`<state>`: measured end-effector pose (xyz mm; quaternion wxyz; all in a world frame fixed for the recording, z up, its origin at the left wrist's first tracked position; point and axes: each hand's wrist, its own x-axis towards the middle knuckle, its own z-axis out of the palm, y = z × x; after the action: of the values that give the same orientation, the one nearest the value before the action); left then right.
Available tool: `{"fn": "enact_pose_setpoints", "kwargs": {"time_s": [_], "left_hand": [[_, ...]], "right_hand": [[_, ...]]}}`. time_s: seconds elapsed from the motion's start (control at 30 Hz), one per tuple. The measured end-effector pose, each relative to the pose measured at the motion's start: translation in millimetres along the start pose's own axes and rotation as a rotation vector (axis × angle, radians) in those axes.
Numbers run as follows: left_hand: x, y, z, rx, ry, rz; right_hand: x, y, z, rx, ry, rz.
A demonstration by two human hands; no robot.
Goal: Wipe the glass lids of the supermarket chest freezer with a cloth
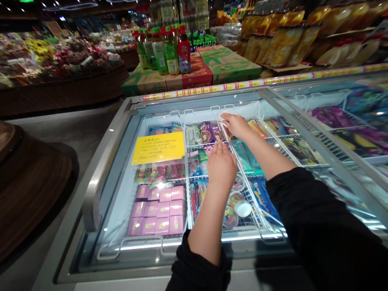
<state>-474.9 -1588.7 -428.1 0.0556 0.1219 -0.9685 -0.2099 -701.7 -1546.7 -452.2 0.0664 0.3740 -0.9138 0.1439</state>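
Observation:
My left hand (222, 163) lies flat with its fingers stretched out, over the glass lid of a chest freezer (91, 186); a ring shows on one finger. Farther back, my right hand (236, 126) has its fingers bent and closed near the lid's far part. Something small and whitish shows at its fingertips, too unclear to name. Beneath the glass are wire baskets with purple ice cream packets (207, 132), pink boxes (163, 208), teal packets (244, 155), blue packets (263, 196) and round cups (243, 209). Part of these is hidden by my arms.
A yellow notice (158, 148) is on the glass at left, beside a curved handle (92, 198). Price labels (197, 91) run along the freezer's back edge. Behind stand drink bottles (163, 50) on cartons (233, 62) and fruit jars (281, 46). A candy display (60, 60) is far left.

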Motion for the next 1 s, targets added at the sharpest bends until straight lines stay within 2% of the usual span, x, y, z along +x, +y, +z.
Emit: {"fn": "enact_pose_setpoints", "kwargs": {"time_s": [0.13,0.23,0.3,0.37,0.5,0.6,0.7,0.77,0.87,1.0], "left_hand": [[-3,-1,-4,0.061,-0.06,0.043],[-6,-11,-9,0.096,-0.119,0.129],[-9,-28,-15,0.107,-0.135,0.196],[-11,-52,-22,0.135,-0.116,0.205],[-16,-104,-38,0.188,-0.024,0.079],[-18,-127,-47,0.193,-0.005,0.005],[-20,-134,-50,0.182,-0.011,-0.029],[-20,-135,-49,0.17,-0.012,-0.034],[-19,-134,-48,0.158,-0.01,-0.033],[-18,-135,-48,0.161,-0.024,-0.032]], "right_hand": [[-25,0,-9,0.08,-0.014,-0.105],[-38,3,-18,0.061,-0.029,-0.066],[-36,5,-20,0.007,-0.053,-0.009],[-26,3,-18,-0.04,-0.061,0.041],[-5,-12,-6,-0.053,-0.031,0.096],[-7,-22,0,-0.012,-0.026,0.034],[-24,-14,-3,0.049,-0.055,-0.099],[-34,1,-7,0.074,-0.062,-0.117],[-31,15,-9,0.044,-0.028,-0.031],[-5,-3,1,-0.056,-0.019,0.083]]}}
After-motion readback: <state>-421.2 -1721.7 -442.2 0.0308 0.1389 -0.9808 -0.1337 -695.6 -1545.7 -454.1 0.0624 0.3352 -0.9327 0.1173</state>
